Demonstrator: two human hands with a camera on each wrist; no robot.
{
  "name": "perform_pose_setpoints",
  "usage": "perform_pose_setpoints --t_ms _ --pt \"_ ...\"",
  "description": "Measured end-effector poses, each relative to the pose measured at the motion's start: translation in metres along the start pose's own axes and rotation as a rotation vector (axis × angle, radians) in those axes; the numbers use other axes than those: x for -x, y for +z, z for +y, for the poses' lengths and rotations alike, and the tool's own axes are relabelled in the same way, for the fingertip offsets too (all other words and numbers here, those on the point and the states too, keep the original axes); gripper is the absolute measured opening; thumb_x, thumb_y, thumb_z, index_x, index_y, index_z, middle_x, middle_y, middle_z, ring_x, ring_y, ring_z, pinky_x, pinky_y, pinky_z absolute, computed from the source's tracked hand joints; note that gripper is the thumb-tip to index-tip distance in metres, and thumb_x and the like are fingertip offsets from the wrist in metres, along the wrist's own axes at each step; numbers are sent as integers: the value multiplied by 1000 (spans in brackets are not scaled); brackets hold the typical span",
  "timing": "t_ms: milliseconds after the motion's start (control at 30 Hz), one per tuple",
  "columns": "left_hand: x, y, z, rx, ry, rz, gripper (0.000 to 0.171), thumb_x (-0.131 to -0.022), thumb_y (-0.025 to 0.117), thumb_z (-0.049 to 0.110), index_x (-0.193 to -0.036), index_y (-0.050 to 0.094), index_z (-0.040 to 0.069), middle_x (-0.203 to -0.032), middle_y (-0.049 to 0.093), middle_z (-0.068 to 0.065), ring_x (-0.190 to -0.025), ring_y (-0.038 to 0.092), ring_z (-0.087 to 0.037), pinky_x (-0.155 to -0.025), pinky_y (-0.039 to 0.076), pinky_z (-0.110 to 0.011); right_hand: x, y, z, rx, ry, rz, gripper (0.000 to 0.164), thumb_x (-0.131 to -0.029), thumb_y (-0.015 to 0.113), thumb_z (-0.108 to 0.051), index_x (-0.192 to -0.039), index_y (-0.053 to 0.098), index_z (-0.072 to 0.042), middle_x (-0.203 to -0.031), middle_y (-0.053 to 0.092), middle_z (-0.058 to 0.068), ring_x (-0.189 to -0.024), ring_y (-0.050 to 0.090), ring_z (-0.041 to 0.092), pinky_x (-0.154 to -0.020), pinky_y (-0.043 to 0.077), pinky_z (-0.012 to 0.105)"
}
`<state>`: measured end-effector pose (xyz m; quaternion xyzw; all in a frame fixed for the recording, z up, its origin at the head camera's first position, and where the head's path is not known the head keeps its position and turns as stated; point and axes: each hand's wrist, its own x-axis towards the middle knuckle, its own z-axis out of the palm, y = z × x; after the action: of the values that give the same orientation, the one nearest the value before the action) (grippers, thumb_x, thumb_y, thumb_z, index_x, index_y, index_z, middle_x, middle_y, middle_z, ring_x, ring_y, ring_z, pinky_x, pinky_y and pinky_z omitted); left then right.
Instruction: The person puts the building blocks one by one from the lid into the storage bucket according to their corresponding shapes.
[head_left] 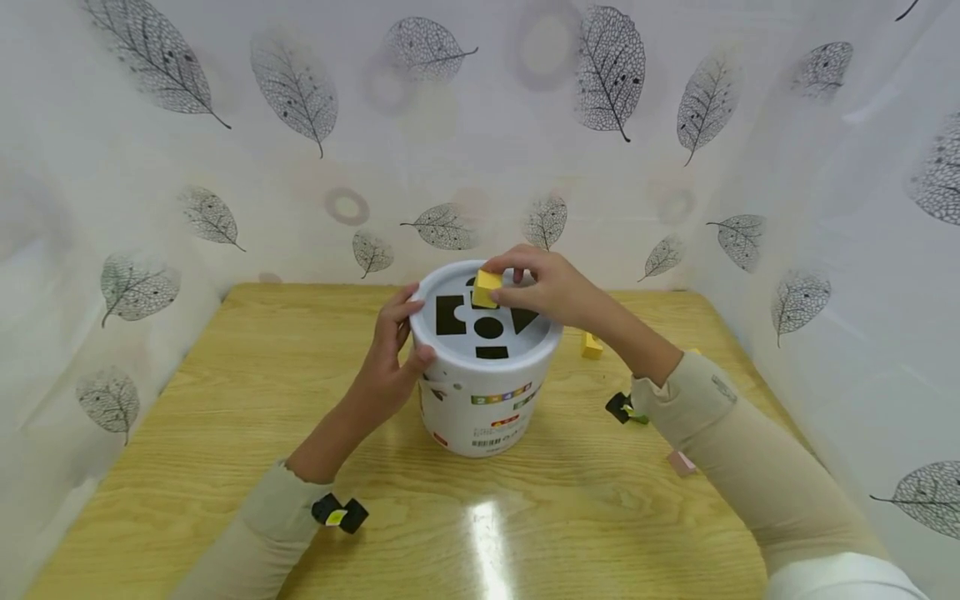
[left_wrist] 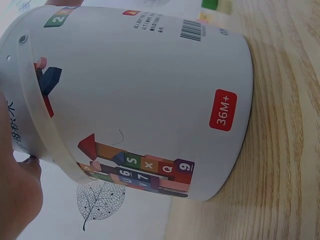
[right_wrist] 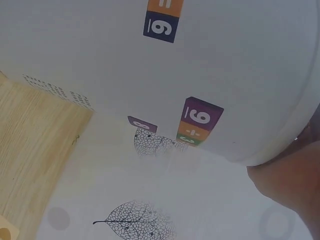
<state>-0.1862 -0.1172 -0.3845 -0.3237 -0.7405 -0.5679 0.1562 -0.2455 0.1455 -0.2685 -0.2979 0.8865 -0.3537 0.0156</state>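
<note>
A white bucket (head_left: pixel 480 417) with a lid (head_left: pixel 457 348) stands upright on the table, several dark shaped holes cut through the lid. My left hand (head_left: pixel 386 354) holds the bucket's left side, fingertips at the lid's rim and thumb on the near side; part of this hand (left_wrist: pixel 20 195) shows in the left wrist view. Between thumb and fingers my right hand (head_left: pixel 543 287) pinches a yellow block (head_left: pixel 487 287) above the far-middle part of the lid. The block covers part of a hole there; whether it has entered the hole I cannot tell. The right wrist view hides the block.
Right of the bucket lies another yellow block (head_left: pixel 591 345), and a pink block (head_left: pixel 681 462) lies beside my right sleeve. A pale yellow piece (right_wrist: pixel 7 229) with a round hole is partly visible in the right wrist view. Leaf-patterned curtains (head_left: pixel 465 150) border the wooden table (head_left: pixel 300 358).
</note>
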Motion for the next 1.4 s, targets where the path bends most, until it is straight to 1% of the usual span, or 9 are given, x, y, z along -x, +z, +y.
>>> perform_pose_setpoints --t_ms 300,533,700,800,867,1000,1133,1267,1400 --pt "0 1 1 0 -1 -1 79 -98 47 64 -148 26 7 -167 11 -7 -154 19 -29 -124 23 -50 0 1 2 27 34 -36 43 -90 76 -29 -130 67 -15 -120 63 5 -107 49 22 -90 46 40" --pt "0 0 -1 -2 0 0 78 -98 47 63 -149 27 8 -167 11 -7 -154 18 -29 -124 22 -48 0 3 2 43 42 -37 44 -90 77 -30 -130 68 -17 -120 63 4 -108 48 22 -90 45 40" --pt "1 0 -2 -5 5 2 78 -98 47 63 -148 27 8 -167 11 -7 -154 19 -29 -124 22 -48 1 3 4 46 44 -21 42 -90 77 -32 -129 68 -17 -123 64 2 -111 48 21 -94 45 42" --pt "1 0 -2 -6 5 3 77 -98 47 63 -148 27 8 -167 12 -7 -154 19 -30 -124 22 -48 5 1 5 41 56 12 41 -91 75 -34 -128 69 -17 -126 64 -1 -114 48 21 -98 44 46" --pt "1 -1 -1 -5 6 4 78 -98 47 64 -148 27 8 -167 11 -7 -154 19 -30 -124 22 -48 8 -3 8 37 68 45 40 -93 72 -36 -129 68 -19 -127 64 -2 -116 48 21 -98 42 46" --pt "0 -1 0 -5 8 8 79 -98 47 64 -148 27 7 -167 12 -7 -154 20 -30 -124 23 -46 19 -13 18 16 86 105 40 -95 69 -37 -131 66 -20 -125 63 0 -113 47 21 -90 40 41" --pt "0 -1 -1 -3 3 4 77 -98 48 63 -148 27 8 -167 12 -6 -154 19 -29 -124 22 -46 32 -21 35 8 100 141 38 -96 68 -37 -130 66 -19 -124 63 0 -108 48 20 -88 40 37" --pt "1 -1 -2 2 0 3 76 -99 48 63 -149 27 9 -167 11 -6 -154 19 -29 -124 23 -47 45 -27 51 24 127 146 40 -99 65 -37 -133 64 -16 -127 61 5 -105 50 21 -88 44 38" --pt "1 0 -2 7 2 -1 76 -99 48 62 -149 27 9 -167 11 -6 -154 19 -29 -123 24 -45 60 -30 66 39 171 136 43 -100 64 -38 -136 61 -16 -131 60 5 -106 54 22 -88 48 39"
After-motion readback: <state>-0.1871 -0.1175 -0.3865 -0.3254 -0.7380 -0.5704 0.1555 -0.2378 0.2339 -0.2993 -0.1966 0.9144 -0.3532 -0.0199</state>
